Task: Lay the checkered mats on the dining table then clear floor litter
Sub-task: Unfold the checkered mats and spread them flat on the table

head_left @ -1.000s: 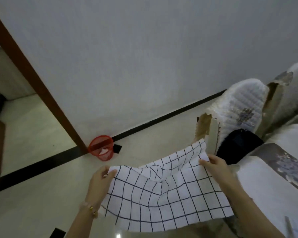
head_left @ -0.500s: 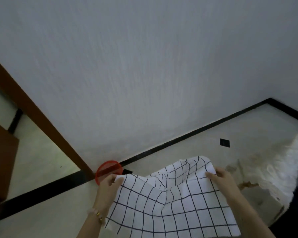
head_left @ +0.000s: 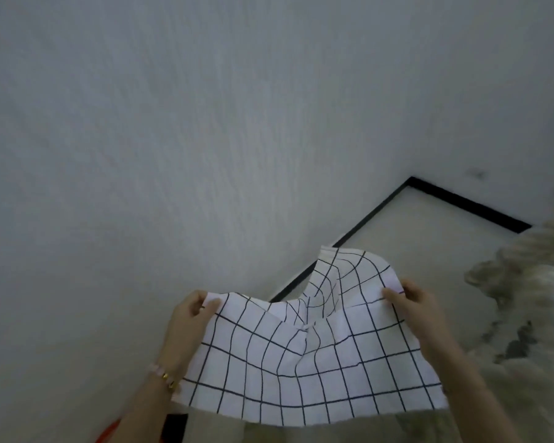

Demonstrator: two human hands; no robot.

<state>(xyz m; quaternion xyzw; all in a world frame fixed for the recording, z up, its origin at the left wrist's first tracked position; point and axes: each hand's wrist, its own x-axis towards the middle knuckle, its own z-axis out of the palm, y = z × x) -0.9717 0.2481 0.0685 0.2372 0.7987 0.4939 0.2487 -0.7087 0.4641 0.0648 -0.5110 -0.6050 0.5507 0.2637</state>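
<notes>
You hold the checkered mat [head_left: 304, 356] in the air with both hands.

Your left hand [head_left: 189, 321] pinches its left corner and your right hand [head_left: 419, 311] pinches its right corner; the cloth sags between them, above the floor [head_left: 429, 238].

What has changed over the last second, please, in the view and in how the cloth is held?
The view swung right: the red mesh bin slid to the bottom-left edge, the doorway left the frame, a floor corner appeared. Both hands, left and right, still pinch the white black-checked cloth mat.
</notes>
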